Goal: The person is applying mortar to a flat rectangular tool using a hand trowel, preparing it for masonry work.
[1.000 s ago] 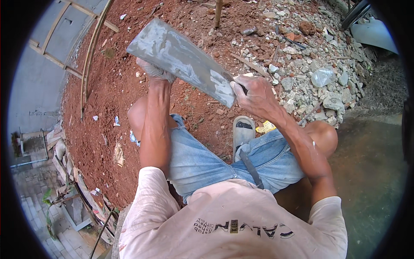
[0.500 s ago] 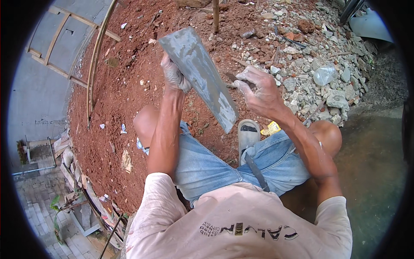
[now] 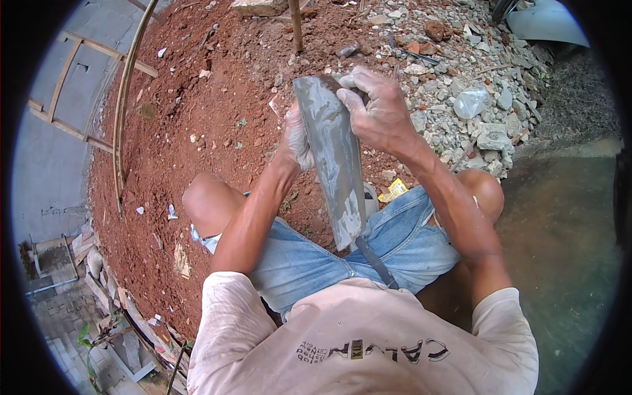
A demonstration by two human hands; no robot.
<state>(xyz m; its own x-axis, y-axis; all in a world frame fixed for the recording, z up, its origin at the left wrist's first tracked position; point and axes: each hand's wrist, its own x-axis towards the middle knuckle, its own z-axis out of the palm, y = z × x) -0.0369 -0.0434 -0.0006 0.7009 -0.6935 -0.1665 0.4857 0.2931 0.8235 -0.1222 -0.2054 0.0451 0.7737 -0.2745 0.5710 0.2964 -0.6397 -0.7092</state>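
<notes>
A long grey board [image 3: 331, 168] streaked with pale wet material stands roughly lengthwise between my knees, its lower end near my lap. My left hand [image 3: 295, 137], coated in grey residue, grips its left side from behind, partly hidden. My right hand [image 3: 375, 108], also dusty, is closed at the upper right corner of the board, thumb and fingertips against the edge; whatever is pinched there is mostly hidden. Beneath the board shows part of a grey sandal [image 3: 370, 199]. A dark strap [image 3: 376, 262] lies on my jeans.
Red soil [image 3: 155, 178] surrounds me, with rubble [image 3: 494, 135] and a clear plastic bag [image 3: 471, 102] to the right. Thin poles [image 3: 121, 155] and a wooden frame [image 3: 60, 85] stand left. An upright stake [image 3: 296, 29] is ahead; wet concrete [image 3: 563, 224] lies right.
The board has turned from diagonal to nearly lengthwise toward me. My right hand, which was apart with a small dark tool, has risen to the board's upper end.
</notes>
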